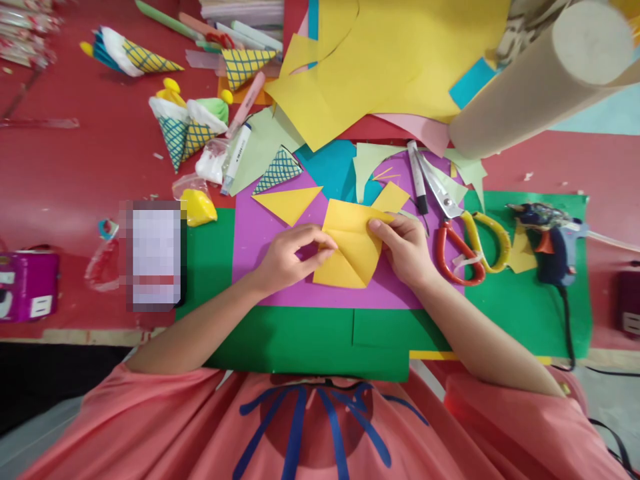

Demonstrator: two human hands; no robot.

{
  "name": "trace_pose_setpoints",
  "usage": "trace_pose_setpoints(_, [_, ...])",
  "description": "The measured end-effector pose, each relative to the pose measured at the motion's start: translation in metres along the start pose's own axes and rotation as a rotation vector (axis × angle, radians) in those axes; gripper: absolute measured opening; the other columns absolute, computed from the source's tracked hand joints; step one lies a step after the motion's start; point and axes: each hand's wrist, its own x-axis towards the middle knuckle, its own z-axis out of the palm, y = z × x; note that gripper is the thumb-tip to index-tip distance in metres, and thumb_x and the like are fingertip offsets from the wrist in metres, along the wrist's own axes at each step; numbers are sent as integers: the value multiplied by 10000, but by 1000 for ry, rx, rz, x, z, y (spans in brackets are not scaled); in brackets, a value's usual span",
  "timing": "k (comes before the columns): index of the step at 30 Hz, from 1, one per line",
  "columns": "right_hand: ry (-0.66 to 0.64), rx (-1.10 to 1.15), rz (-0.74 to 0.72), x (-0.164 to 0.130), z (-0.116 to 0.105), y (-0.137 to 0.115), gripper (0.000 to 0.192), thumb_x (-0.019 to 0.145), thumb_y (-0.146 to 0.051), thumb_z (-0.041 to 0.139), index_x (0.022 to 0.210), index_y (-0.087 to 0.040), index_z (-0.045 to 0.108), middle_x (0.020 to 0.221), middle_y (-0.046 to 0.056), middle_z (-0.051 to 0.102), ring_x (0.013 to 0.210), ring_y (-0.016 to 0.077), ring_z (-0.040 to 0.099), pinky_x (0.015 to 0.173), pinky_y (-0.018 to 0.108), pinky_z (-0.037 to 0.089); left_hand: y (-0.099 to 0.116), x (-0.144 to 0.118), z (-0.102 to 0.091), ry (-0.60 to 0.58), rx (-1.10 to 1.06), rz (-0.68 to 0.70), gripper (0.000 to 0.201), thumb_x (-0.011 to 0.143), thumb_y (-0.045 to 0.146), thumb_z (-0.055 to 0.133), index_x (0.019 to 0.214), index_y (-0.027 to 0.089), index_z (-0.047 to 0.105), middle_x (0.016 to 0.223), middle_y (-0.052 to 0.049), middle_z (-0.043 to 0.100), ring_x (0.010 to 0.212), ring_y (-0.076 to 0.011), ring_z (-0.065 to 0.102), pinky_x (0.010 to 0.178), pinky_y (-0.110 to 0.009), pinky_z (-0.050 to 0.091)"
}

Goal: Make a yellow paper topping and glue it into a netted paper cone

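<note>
A creased square of yellow paper (353, 250) is held up over the purple sheet, its fold lines meeting near the middle. My right hand (407, 247) pinches its upper right edge between thumb and fingers. At the paper's left side is my left hand (295, 257), thumb and forefinger closed together on the paper's left part. Just above lie a yellow paper triangle (290, 203) and a small patterned paper cone (279, 170). A small yellow scrap (391, 198) rests behind the held paper.
Scissors (453, 217) with red and yellow handles and a marker (417, 177) lie to the right, then a glue gun (557, 247). A phone (156, 257) is on the left. Finished paper cones (187, 123) sit at the upper left; a large cardboard tube (535, 83) leans at the upper right.
</note>
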Motion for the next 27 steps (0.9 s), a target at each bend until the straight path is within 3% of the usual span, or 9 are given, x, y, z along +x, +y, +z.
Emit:
trace_pose_setpoints(2, [0,-43,-12,-1,0,-1,249,854,-433,679,909,-203,755,816,32,749,779,181,704,693,299,578,-1,-1,1,-19,-17,-22,80,855,217,648,931,196,661,852,-9,691,655,-77,599,601,-190,494])
trace_pose_setpoints(5, [18,-164,-59,-2,1,-2,253,842,-445,691,833,-198,745,770,18,724,722,154,659,617,261,526,-2,-3,0,-102,-25,-57,241,833,162,639,1061,234,669,941,-10,680,655,-68,574,598,-182,495])
trace_pose_setpoints(9, [52,-319,-142,-2,4,-6,296,864,-459,659,768,-185,714,696,6,674,643,127,598,559,246,461,-4,-5,-2,-204,-151,-213,459,838,160,610,1280,283,595,1210,-54,663,780,-108,655,638,-210,552])
trace_pose_setpoints(13, [136,-556,-312,-7,1,-25,267,941,-398,545,1047,-203,695,924,55,710,754,152,635,632,279,502,-10,-5,0,-209,-387,-299,509,863,212,602,1359,302,528,1319,-71,629,849,-140,704,660,-237,594])
trace_pose_setpoints(16, [163,-902,-344,-22,-18,-50,297,937,-352,550,1180,-214,651,1109,108,682,810,183,659,697,329,529,-11,-4,0,-159,-459,-313,504,839,216,636,1332,280,554,1362,-79,609,946,-171,709,701,-247,605])
trace_pose_setpoints(18, [227,-1202,-283,-37,-41,-64,317,926,-342,561,1199,-209,651,1120,141,684,890,243,671,797,401,524,-7,-2,-2,-145,-491,-325,516,825,206,647,1328,282,558,1365,-76,609,954,-176,708,696,-246,605])
trace_pose_setpoints(20, [263,-1444,-109,-51,-68,-72,431,886,-371,613,1289,-218,604,1154,179,677,1000,318,666,841,450,513,-1,-2,-6,-164,-523,-350,535,826,190,634,1343,299,547,1336,-65,629,884,-160,710,646,-236,594])
trace_pose_setpoints(23, [143,-1620,158,-61,-99,-73,678,855,-429,607,1467,-211,415,1210,213,644,1021,377,661,801,479,523,5,-5,-14,-171,-534,-407,550,833,174,631,1360,302,536,1230,-41,681,860,-157,700,631,-230,577])
trace_pose_setpoints(27, [83,-1703,264,-49,-103,-70,757,834,-374,545,1529,-241,277,1214,194,594,992,378,655,737,419,508,0,-12,-18,-144,-503,-408,560,825,156,638,1356,306,542,1233,-29,677,797,-126,671,599,-207,539])
